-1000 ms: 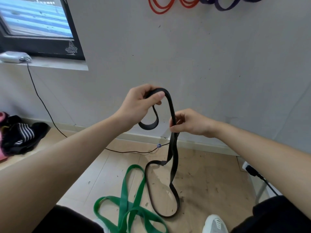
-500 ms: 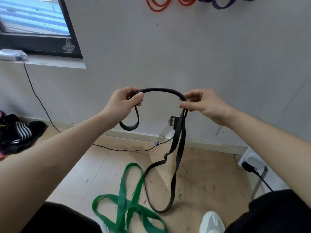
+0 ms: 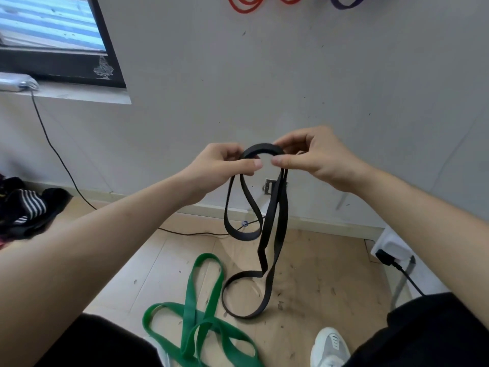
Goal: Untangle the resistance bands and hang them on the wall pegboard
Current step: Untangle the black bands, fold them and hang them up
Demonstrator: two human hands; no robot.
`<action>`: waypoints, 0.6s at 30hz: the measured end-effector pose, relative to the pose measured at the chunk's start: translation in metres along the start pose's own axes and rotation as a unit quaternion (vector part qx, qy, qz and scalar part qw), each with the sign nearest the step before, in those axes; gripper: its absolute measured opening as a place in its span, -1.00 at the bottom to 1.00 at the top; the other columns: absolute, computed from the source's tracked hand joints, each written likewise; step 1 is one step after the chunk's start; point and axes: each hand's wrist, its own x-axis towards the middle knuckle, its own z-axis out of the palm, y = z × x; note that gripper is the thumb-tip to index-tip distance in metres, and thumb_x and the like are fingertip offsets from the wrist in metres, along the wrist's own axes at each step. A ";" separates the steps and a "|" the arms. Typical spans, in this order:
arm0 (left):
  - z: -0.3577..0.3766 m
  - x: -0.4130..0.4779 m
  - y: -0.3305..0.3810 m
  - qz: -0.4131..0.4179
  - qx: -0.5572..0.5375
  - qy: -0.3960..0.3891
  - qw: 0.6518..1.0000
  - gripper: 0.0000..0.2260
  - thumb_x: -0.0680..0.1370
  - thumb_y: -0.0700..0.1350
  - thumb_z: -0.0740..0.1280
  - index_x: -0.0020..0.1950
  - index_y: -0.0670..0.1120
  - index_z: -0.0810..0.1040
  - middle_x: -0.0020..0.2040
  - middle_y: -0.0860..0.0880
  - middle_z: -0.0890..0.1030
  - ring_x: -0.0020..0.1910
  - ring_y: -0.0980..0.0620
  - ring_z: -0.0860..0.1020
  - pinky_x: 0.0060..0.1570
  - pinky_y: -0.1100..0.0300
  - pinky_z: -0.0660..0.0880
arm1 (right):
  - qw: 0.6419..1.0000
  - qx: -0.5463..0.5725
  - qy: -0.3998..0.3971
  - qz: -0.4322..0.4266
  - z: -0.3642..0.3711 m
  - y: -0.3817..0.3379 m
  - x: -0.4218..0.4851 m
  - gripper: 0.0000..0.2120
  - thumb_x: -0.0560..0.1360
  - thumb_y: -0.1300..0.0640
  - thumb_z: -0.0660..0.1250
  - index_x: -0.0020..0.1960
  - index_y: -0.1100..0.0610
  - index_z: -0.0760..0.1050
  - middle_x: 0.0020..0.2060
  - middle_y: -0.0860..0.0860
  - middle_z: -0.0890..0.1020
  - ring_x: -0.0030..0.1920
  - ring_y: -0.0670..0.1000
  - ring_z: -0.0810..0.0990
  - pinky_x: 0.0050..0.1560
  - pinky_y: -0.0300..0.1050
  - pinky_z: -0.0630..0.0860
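I hold a long black resistance band (image 3: pixel 272 221) up in front of the wall. My left hand (image 3: pixel 219 165) and my right hand (image 3: pixel 315 157) both pinch its top arch, thumbs nearly touching. A short loop hangs under my left hand, and the longer strands drop from my right hand down to the floor. A green band (image 3: pixel 203 308) lies twisted on the floor, left of the black band's lower loop. Red bands (image 3: pixel 248 4) and a purple band (image 3: pixel 346 2) hang on the wall at the top edge.
A window (image 3: pixel 53 38) and sill with a white device (image 3: pixel 16 82) and trailing cable are at the left. Dark clothes (image 3: pixel 23 207) lie on the floor at far left. A power strip with a plug (image 3: pixel 389 250) sits at right. My white shoe (image 3: pixel 330 348) is at the bottom.
My hands have come together along the band's top arch until the thumbs almost meet. The small loop under my left hand now hangs longer.
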 end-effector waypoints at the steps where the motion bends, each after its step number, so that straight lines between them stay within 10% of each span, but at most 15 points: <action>1: 0.002 0.001 0.002 0.008 0.000 -0.003 1.000 -0.79 0.51 -0.01 0.51 0.02 -0.13 0.68 -0.09 -0.07 0.69 -0.02 0.01 0.68 0.23 0.14 0.52 | 1.000 -0.020 -0.020 0.001 0.003 -0.001 -0.001 -0.84 0.42 0.26 0.54 -0.01 0.16 0.68 -0.26 -0.01 0.67 -0.24 -0.13 0.60 -0.16 -0.32 0.51; 7: 0.007 0.000 0.007 0.029 -0.008 -0.010 1.000 -0.88 0.50 -0.12 0.52 -0.10 -0.14 0.64 -0.29 0.03 0.60 -0.25 0.11 0.56 -0.13 0.29 0.50 | 0.994 -0.042 -0.084 0.048 0.021 0.008 -0.001 -0.87 0.43 0.29 0.50 -0.06 0.26 0.59 -0.25 0.03 0.62 -0.26 -0.08 0.57 -0.16 -0.18 0.51; 18: -0.017 0.002 0.011 0.060 -0.130 0.131 0.981 -0.88 0.54 -0.11 0.48 -0.15 -0.10 0.61 -0.32 0.09 0.53 -0.28 0.08 0.53 -0.07 0.22 0.54 | 0.980 -0.072 -0.135 0.126 0.024 0.037 0.006 -0.90 0.46 0.18 0.49 -0.08 0.17 0.60 -0.18 0.10 0.59 -0.14 0.05 0.56 0.14 0.35 0.50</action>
